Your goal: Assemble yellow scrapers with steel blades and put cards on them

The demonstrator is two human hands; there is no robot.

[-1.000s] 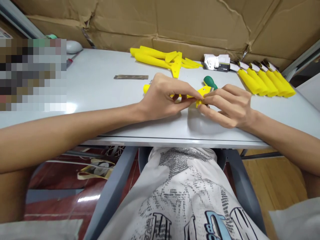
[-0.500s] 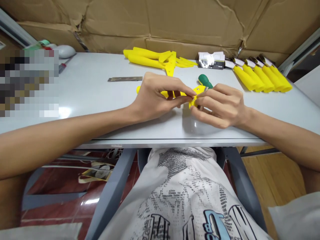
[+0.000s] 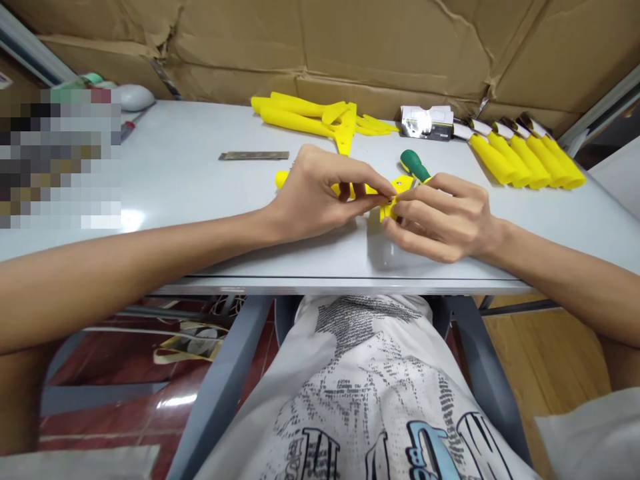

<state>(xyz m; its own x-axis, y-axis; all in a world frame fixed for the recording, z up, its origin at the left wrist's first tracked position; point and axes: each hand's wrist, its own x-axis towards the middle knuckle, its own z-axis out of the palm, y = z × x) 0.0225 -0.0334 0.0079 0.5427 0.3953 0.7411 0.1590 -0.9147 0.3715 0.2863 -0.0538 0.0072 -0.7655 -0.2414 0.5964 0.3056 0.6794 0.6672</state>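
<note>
A yellow plastic scraper with a round-ended handle lies at the middle of the table, its head between my hands. My right hand has its fingers curled round the right side of that head, covering part of it. At the head's near side, the thumb and forefinger of my left hand are pinched together; whatever they hold is too small to make out. My left hand also hides part of the scraper's handle. Just behind my right hand lies a screwdriver with a green handle, its far end hidden.
Yellow scraper parts lie at the back. A stack of flat metal blades rests left of my hands. A black-and-white packet and several finished-looking yellow scrapers stand at the back right. Cardboard lines the rear.
The view has shifted slightly. Both hands keep the same hold at the scraper's head, with only tiny finger movement.
</note>
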